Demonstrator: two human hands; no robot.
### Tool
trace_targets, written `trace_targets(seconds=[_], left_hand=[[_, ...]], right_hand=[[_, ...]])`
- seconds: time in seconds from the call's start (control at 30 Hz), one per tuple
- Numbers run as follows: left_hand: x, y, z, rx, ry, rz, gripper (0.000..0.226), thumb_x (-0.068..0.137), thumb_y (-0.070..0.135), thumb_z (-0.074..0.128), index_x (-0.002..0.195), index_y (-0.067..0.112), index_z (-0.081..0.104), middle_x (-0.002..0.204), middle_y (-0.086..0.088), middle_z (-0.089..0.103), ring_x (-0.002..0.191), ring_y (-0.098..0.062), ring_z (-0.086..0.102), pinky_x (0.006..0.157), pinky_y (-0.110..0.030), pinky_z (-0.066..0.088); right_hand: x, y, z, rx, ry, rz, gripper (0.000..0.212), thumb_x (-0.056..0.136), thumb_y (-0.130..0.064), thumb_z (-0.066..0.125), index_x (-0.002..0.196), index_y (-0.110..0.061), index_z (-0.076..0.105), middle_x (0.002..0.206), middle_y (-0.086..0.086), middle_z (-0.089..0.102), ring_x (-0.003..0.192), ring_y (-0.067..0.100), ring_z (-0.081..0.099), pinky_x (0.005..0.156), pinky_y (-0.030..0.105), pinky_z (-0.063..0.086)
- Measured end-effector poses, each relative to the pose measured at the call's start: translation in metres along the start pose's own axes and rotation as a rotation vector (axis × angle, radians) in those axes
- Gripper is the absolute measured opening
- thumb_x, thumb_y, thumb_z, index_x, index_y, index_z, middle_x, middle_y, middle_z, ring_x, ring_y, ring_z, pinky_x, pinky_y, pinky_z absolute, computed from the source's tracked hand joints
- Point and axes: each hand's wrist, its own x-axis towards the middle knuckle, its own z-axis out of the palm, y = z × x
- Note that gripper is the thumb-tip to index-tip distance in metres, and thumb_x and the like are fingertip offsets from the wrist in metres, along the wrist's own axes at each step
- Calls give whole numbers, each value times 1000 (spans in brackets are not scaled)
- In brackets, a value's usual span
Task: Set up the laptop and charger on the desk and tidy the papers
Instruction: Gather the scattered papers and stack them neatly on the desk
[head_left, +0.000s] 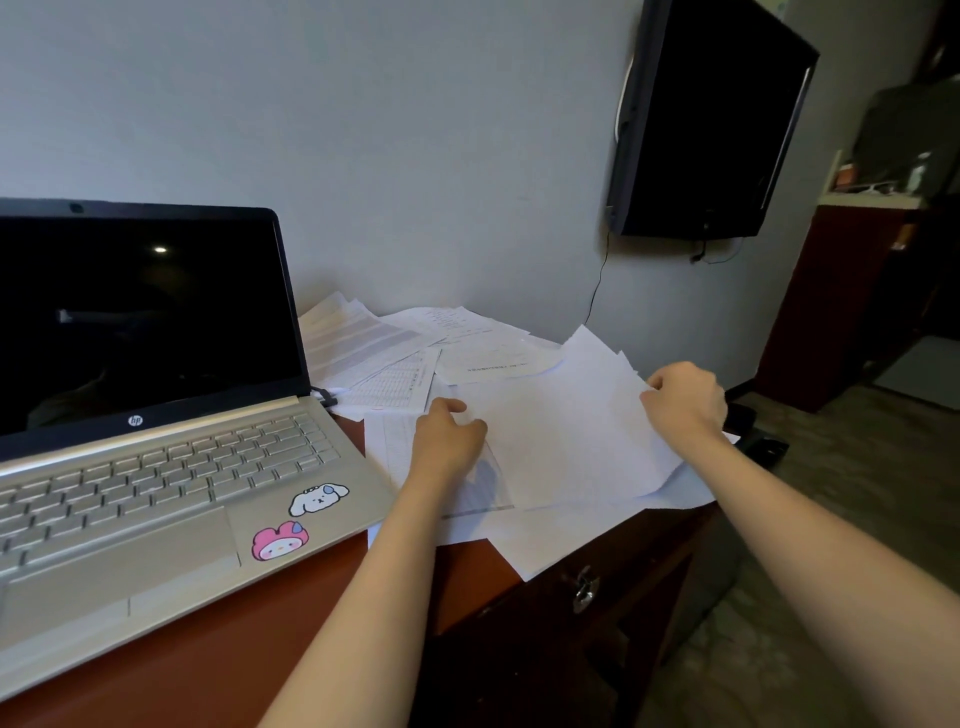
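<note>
Left hand (449, 436) | pinches left edge of top sheet (561, 441) | right hand (685, 400) | pinches right edge

Desk (208, 649) with laptop (156, 467), papers (561, 447)

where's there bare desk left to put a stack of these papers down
Only one bare patch: the desk strip in front, bordered by the laptop's front edge, the desk's near edge and the papers on the right. Right of the laptop is crowded: papers cover the top back toward the wall and overhang the front edge.
</note>
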Motion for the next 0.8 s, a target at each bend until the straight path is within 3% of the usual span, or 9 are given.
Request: trace_targets(seconds=[0.07,0.17,0.3,0.37,0.47,0.53,0.63,0.7,0.8], left_hand=[[0,0,0,-1,13,6,39,92,13,48,131,11,43,136,-10,42,89,-15,46,69,-23,37],[0,0,-1,-34,30,0,38,92,11,49,129,11,44,131,-10,44,77,-15,49,54,-20,39],[2,-1,-2,-37,58,8,37,91,9,49,127,10,47,118,-5,45,84,-17,48,54,-17,33],[3,-1,-3,-81,64,-6,36,88,6,51,124,9,49,102,-1,46,77,-19,50,53,-19,36],[5,-4,-7,-129,85,-47,35,84,-1,53,118,6,54,78,5,46,59,-16,47,56,-24,40],[6,-6,-9,-145,90,-69,36,81,-5,54,115,5,56,76,4,47,58,-15,48,64,-28,44],[3,-6,-10,-120,42,-83,39,79,-12,52,113,7,58,106,-8,55,62,-20,55,53,-23,43],[2,-5,-8,-82,26,-72,42,79,-14,48,112,10,59,125,-13,50,78,-31,62,46,-21,38],[1,-4,-9,-55,28,-55,42,80,-12,44,113,8,59,90,-3,55,58,-20,53,40,-18,37]], right_hand=[[0,-3,1,79,-43,5,14,78,1,57,84,10,66,73,18,56,73,32,51,61,29,40],[-3,-5,3,192,-108,105,25,82,-7,66,104,6,67,109,20,65,104,35,57,70,27,38],[-11,-8,3,252,-28,9,19,83,-4,64,96,10,67,109,23,66,105,36,57,78,33,44],[-13,-8,6,259,-33,-21,21,82,-4,67,97,11,67,110,22,65,107,35,57,81,34,44],[-14,-8,12,323,-63,12,38,80,-6,70,116,2,62,125,17,58,119,32,51,97,35,39],[-17,-7,13,337,-51,18,47,82,-5,69,126,-2,55,133,16,53,125,32,46,101,34,35],[-24,-3,17,298,31,-175,45,85,3,59,129,-5,55,136,15,51,126,31,47,101,29,34],[-31,-4,21,246,43,-351,45,86,9,52,129,-5,55,141,11,48,127,26,47,100,24,33],[-32,-6,23,304,-1,-198,47,84,6,55,130,-2,48,130,15,53,117,29,50,82,21,36]])
